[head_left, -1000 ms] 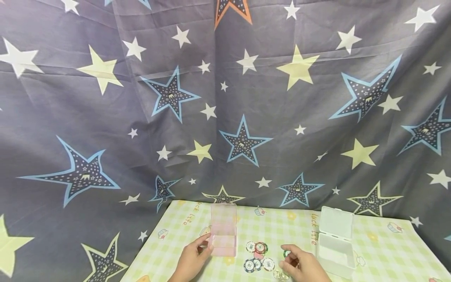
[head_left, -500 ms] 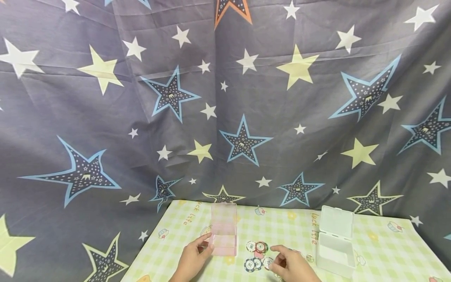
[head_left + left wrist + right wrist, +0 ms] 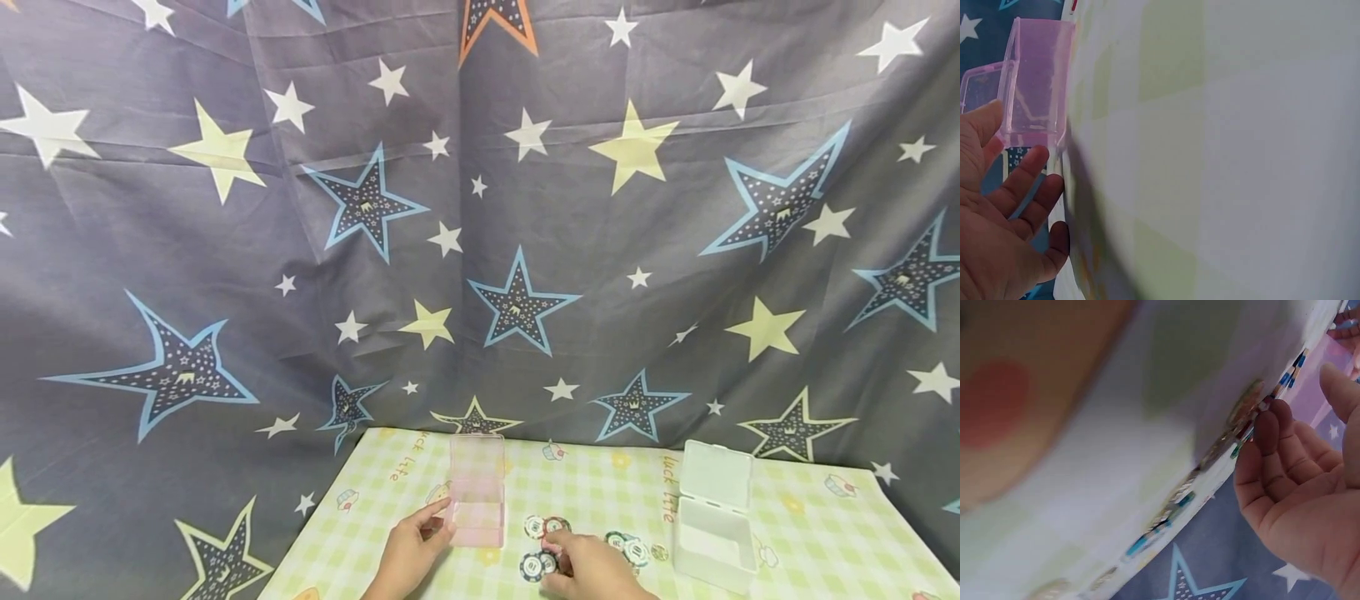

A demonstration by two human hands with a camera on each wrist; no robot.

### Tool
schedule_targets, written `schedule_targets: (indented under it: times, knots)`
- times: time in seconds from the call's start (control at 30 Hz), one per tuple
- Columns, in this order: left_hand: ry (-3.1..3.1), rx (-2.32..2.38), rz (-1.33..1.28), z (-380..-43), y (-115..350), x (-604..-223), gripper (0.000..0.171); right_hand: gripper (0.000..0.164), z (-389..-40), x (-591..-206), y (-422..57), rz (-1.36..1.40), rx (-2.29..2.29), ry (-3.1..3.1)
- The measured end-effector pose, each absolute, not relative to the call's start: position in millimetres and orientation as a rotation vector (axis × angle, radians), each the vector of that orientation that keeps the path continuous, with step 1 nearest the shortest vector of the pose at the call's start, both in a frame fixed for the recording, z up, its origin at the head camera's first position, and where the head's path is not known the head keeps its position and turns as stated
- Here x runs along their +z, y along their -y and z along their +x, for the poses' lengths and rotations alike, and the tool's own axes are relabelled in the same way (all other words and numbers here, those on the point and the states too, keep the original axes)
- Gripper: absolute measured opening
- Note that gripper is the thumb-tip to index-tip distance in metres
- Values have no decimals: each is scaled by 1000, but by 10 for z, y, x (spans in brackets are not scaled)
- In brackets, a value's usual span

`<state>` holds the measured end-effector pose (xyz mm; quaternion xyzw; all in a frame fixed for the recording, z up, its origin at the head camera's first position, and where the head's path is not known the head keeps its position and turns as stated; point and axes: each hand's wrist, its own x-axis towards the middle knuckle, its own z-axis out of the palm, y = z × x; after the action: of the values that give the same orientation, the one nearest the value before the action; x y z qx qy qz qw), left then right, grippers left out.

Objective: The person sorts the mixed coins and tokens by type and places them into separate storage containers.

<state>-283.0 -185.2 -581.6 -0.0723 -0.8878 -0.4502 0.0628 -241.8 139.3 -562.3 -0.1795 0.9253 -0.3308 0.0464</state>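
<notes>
My left hand (image 3: 412,546) rests at the left side of a see-through pink box (image 3: 478,533), its fingertips right at the wall. Loosely spread fingers show in the left wrist view, with the thumb (image 3: 988,122) overlapping the pink box (image 3: 1038,75). My right hand (image 3: 596,568) reaches low over a group of poker chips, its fingertips at a red chip (image 3: 557,524). A white chip (image 3: 534,527) and a blue chip (image 3: 532,567) lie just left of it. In the right wrist view, the right hand's (image 3: 1300,481) fingertips touch the row of chips, the thumb held apart.
A white box (image 3: 716,546) with its lid raised stands at the right. Between it and my right hand lie a green chip (image 3: 616,540), a white-faced chip (image 3: 636,552) and a gold coin (image 3: 659,552). A checked cloth (image 3: 825,542) covers the table; a star-patterned curtain (image 3: 525,375) hangs behind.
My right hand has moved left from the right-hand chips to the left group, uncovering the green chip, a white-faced chip and the gold coin. The left hand stays at the pink box.
</notes>
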Motion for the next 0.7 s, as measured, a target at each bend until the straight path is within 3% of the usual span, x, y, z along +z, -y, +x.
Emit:
schedule_targets:
  times: [0.7]
  knots:
    - [2685,-1417,-132,-2841,1828,-5821,48,48,-2471,-5617,-1102,-600,-494,-3016]
